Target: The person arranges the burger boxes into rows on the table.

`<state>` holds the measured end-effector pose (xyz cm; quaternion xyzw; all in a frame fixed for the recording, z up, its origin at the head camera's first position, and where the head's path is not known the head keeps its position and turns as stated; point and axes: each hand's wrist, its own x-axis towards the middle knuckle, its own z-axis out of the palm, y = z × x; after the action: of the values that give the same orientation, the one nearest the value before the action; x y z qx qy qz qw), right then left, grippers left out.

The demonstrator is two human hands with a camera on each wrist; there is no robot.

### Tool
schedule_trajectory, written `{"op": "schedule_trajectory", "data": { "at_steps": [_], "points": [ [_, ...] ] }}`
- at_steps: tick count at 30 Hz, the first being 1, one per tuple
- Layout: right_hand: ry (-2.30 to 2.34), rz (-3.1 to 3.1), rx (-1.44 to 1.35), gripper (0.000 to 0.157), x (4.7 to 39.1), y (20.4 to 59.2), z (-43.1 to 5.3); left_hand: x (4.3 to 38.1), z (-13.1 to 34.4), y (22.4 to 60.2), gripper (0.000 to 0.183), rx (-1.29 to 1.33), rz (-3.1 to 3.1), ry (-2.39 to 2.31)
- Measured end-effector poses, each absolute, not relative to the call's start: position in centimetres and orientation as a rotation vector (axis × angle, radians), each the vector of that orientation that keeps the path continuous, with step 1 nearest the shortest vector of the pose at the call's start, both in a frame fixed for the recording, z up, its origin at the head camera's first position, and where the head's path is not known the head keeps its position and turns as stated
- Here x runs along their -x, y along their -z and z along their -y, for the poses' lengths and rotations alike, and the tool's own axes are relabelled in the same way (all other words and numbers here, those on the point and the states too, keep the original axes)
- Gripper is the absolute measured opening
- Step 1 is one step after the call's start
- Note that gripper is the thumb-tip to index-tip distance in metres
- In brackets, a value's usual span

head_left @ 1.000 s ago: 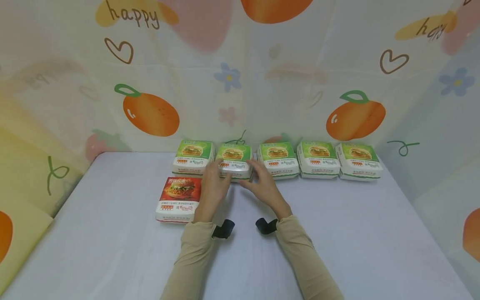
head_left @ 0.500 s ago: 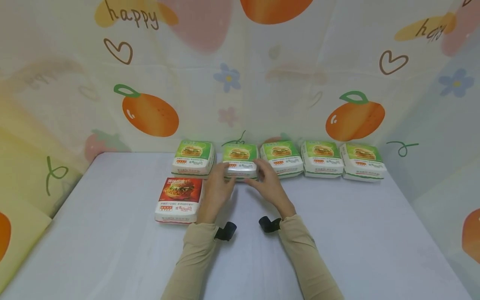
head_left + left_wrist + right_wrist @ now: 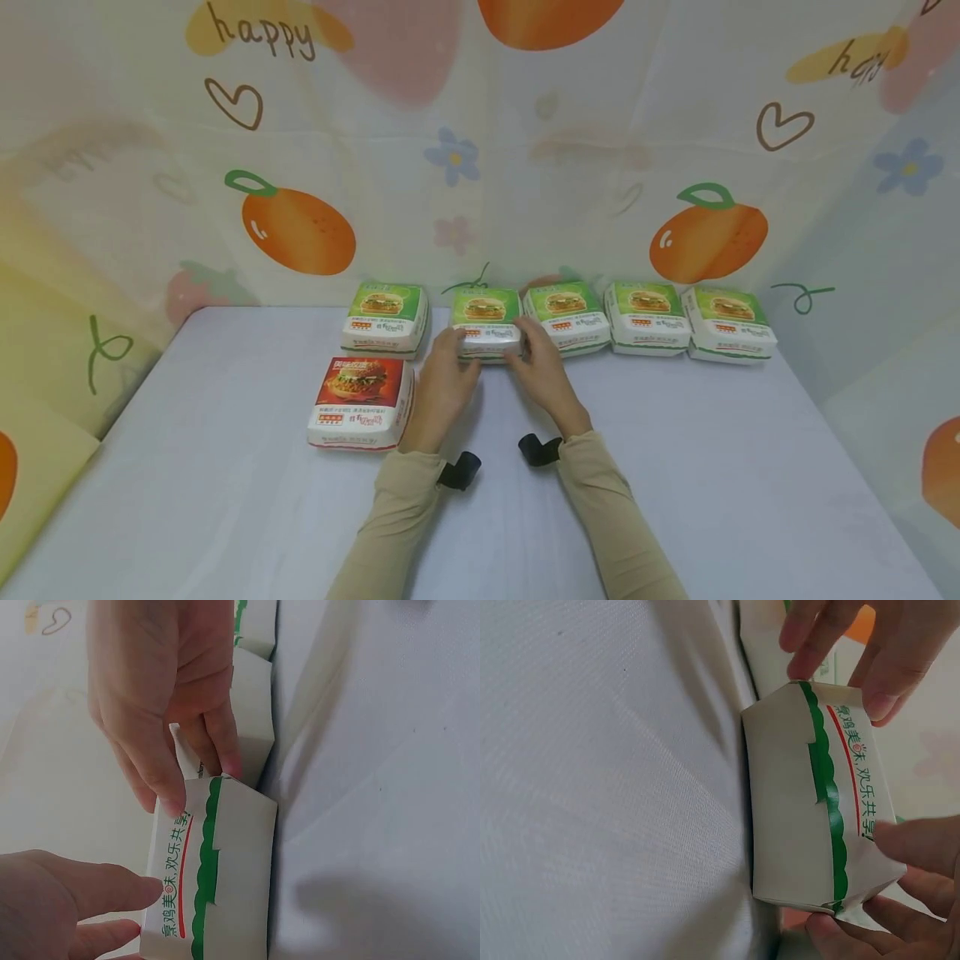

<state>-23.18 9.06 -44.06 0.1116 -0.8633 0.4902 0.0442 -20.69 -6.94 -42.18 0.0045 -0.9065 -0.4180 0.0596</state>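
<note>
Two-handed: pinching green-and-white square cardboard burger box between left hand and right hand, with thumbs in front and fingers around ends, presumably to keep it straight on white tablecloth. Flanked just beyond right fingertips by second green-and-white cardboard box.

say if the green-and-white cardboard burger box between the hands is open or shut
Shut: the box has its green-edged lid down along the front.
</note>
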Motion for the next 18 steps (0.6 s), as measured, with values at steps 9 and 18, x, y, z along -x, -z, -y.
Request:
{"op": "schedule_trajectory", "data": {
  "at_steps": [9, 18],
  "points": [
    [-1.445, 2.605, -0.367, 0.049, 23.23, 44.38, -9.12, 20.35, 6.67, 41.91, 0.056, -0.05, 2.789, 1.226],
    [-1.501, 2.63, -0.35, 0.053, 23.31, 44.31, -9.15, 20.39, 6.68, 41.87, 0.056, -0.043, 2.788, 1.237]
  ]
}}
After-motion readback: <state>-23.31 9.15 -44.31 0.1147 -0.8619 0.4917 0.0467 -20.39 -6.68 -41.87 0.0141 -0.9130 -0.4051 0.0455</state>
